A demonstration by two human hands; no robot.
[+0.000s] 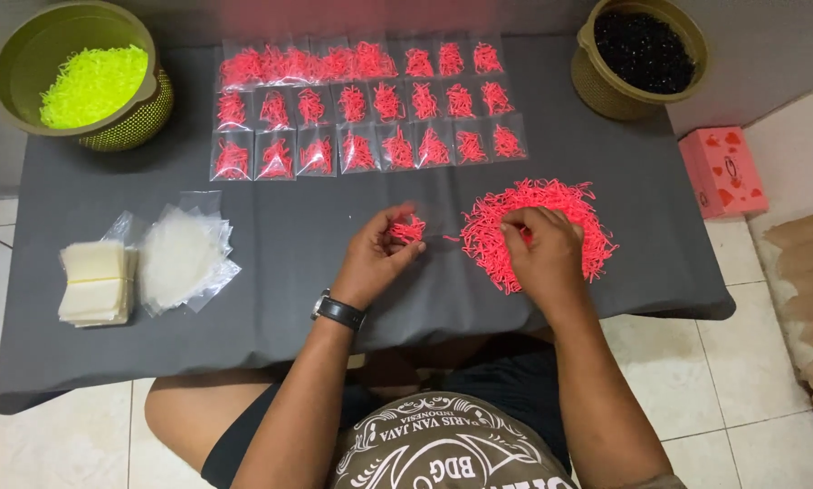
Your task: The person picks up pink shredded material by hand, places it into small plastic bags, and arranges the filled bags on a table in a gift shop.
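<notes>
**Pink strips gathered at table centre**

A small pink bundle [407, 230], strips lying roughly left-right, sits pinched in the left hand [377, 258]. The right hand [542, 254], palm down, fingers curled, grips strips on the loose pink pile [577, 210].

Matt grey tablecloth [289, 235], glossy clear plastic bags [185, 258] (crinkled), woven-look plastic baskets [139, 122].
</notes>
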